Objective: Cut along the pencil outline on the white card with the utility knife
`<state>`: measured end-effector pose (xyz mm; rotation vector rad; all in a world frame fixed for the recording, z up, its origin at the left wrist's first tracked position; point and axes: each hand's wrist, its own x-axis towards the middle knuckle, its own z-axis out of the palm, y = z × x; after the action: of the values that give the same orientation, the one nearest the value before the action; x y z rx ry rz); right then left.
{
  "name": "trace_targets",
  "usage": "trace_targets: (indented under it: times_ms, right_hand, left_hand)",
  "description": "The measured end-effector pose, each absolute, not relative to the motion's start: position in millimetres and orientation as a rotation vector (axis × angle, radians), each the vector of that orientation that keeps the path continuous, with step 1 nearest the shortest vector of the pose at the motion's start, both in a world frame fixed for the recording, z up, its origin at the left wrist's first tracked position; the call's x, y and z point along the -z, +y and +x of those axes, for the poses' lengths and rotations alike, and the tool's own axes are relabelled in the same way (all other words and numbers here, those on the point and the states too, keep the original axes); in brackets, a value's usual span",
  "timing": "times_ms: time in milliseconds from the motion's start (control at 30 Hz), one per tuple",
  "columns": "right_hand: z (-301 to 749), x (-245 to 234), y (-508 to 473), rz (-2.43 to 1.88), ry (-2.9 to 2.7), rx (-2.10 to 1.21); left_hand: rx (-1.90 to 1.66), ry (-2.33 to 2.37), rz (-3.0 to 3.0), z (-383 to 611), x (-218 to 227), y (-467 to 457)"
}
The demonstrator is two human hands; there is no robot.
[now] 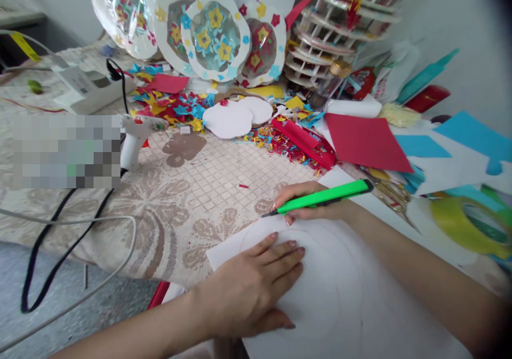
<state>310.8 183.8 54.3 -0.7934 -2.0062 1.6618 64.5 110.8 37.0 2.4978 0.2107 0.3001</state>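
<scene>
My left hand (260,279) lies flat on a large white sheet (320,300), its fingers stretched out. Faint curved pencil lines run across the sheet around and beyond it. At the sheet's far edge my right hand (300,201) is closed on a green utility knife (324,197). The knife's dark blade points left and rests at or just above the paper's edge; I cannot tell whether it touches. Part of the right-hand fingers is hidden behind the knife's handle.
Paper scraps (172,103) and white cut-outs (228,119) lie farther back, before decorated round panels (216,33). To the right are red paper (366,140), scissors (394,196) and yellow tape (452,223). A glue gun (134,140) and cables (132,241) occupy the left.
</scene>
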Motion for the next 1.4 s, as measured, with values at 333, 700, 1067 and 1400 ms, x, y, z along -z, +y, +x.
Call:
trace_targets:
  times_ms: [333, 700, 1067, 1400]
  right_hand:
    - [316.8, -48.9, 188.6, -0.688, -1.997, -1.739]
    - [318.8, -43.4, 187.1, -0.681, -1.991, -1.676]
    - [317.8, -39.9, 179.7, -0.716, -1.846, -1.648]
    - [312.5, -45.7, 178.1, -0.727, -1.874, -1.695]
  left_hand:
    - [-0.306, 0.209, 2.476, 64.7, -36.8, 111.1]
    - [-0.306, 0.219, 2.461, 64.2, -37.6, 111.3]
    - [-0.267, 0.214, 2.473, 64.6, -38.7, 111.8]
    - [-0.295, 0.212, 2.451, 64.6, -36.8, 112.2]
